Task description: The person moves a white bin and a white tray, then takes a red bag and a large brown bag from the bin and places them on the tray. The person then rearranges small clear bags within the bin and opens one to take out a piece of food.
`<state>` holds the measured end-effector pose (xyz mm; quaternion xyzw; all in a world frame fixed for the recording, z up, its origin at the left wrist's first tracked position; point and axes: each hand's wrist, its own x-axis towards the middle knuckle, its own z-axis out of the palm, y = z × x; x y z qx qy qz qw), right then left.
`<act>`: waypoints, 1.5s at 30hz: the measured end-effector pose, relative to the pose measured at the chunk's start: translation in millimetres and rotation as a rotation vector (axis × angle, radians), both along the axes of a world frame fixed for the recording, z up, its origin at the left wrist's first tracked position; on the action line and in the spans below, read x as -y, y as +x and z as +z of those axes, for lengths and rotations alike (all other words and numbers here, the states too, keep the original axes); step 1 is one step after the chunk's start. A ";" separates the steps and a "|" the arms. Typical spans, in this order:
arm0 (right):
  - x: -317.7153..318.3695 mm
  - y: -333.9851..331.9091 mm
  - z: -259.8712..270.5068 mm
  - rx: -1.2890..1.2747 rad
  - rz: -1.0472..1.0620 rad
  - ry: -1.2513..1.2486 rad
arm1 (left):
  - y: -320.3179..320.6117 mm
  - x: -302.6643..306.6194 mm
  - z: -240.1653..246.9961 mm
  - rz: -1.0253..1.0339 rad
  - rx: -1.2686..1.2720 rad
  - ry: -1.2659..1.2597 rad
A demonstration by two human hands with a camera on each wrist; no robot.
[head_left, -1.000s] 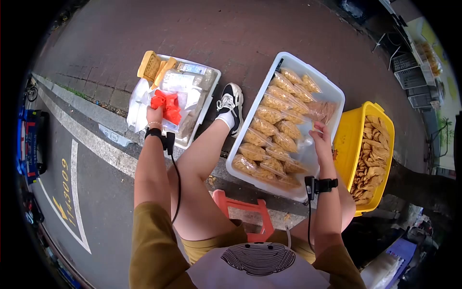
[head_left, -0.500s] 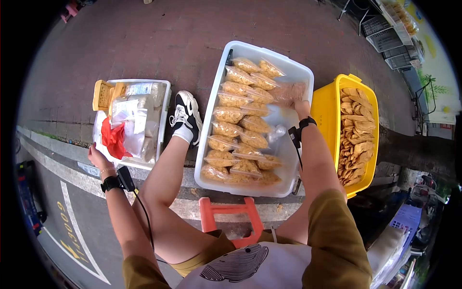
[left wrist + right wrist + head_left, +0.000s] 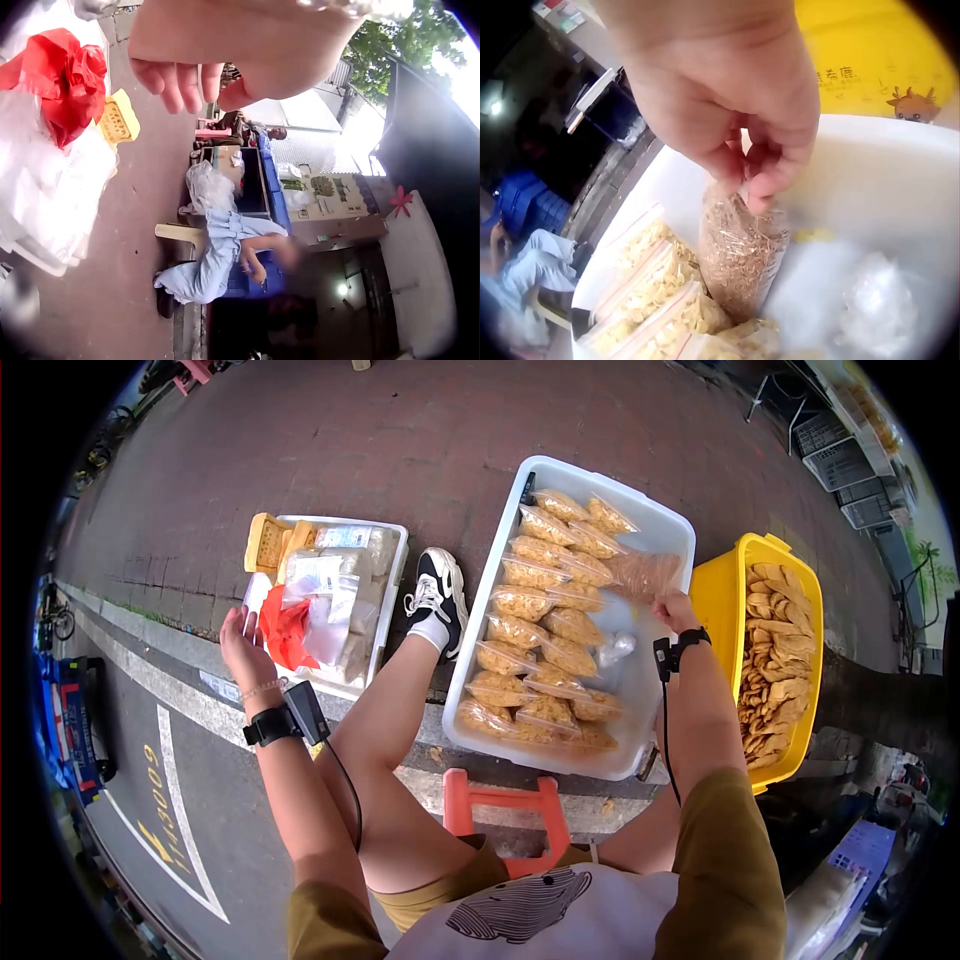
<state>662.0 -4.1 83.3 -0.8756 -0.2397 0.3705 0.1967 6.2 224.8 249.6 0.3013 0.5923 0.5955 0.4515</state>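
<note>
Right hand [image 3: 675, 610] pinching the top of a bag of brown strands [image 3: 742, 251] inside white bin [image 3: 636, 692], left hand [image 3: 243, 645] empty, fingers loose, beside red bag [image 3: 285, 635]

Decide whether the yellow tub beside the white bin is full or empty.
Mostly full: the yellow tub holds golden slices piled nearly to its rim.

The left hand [image 3: 243, 645] hangs with its fingers straight, just left of a red bag [image 3: 287, 635] in a small white tray [image 3: 398, 560]. The right hand [image 3: 676, 610] holds the corner of a brownish packet [image 3: 645, 572] in the big white bin [image 3: 560, 765]. 2 rows of snack bags [image 3: 545, 635] lie to this hand's left, and a yellow tub [image 3: 725, 590] stands just to its right.
</note>
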 end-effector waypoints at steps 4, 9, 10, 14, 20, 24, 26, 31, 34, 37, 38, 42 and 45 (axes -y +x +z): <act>14.7 -49.8 53.9 -0.593 -0.437 0.529 | 65.2 33.4 44.6 -0.511 0.175 -0.037; 15.9 -104.9 147.8 -0.436 -0.471 0.753 | 149.3 121.3 66.6 -1.156 0.021 0.019; 25.9 -116.3 178.6 -0.382 -0.426 0.804 | 160.9 143.7 67.3 -1.252 -0.149 0.070; 70.8 -193.9 309.7 -0.309 -0.166 0.976 | 207.0 228.7 73.8 -1.151 -0.587 0.431; 123.1 -307.2 427.9 -0.472 0.607 1.013 | 228.8 279.0 132.5 -0.761 -0.518 0.623; 130.2 -329.6 428.6 -0.305 0.956 0.935 | 180.6 270.7 115.3 -0.696 -0.260 0.518; 135.4 -324.9 400.5 -0.287 0.856 0.900 | 151.7 257.7 90.4 -0.669 -0.095 0.312; 162.3 -294.6 303.7 -0.450 0.479 0.800 | 82.5 199.2 77.1 -0.415 0.445 0.211; 182.8 -291.1 275.2 -0.504 0.320 0.759 | 47.5 153.1 65.5 -0.266 0.663 0.083; 188.0 -288.7 269.0 -0.515 0.299 0.680 | 14.6 102.6 33.9 -0.185 0.771 0.033; 187.4 -287.4 271.0 -0.507 0.245 0.660 | 2.9 86.7 21.3 -0.181 0.777 0.041; 180.0 -282.7 270.3 -0.532 0.103 0.718 | -30.3 43.5 -13.0 -0.194 0.659 -0.012; 175.1 -280.5 264.6 -0.613 0.031 0.728 | -33.3 30.1 -42.0 -0.242 0.715 -0.037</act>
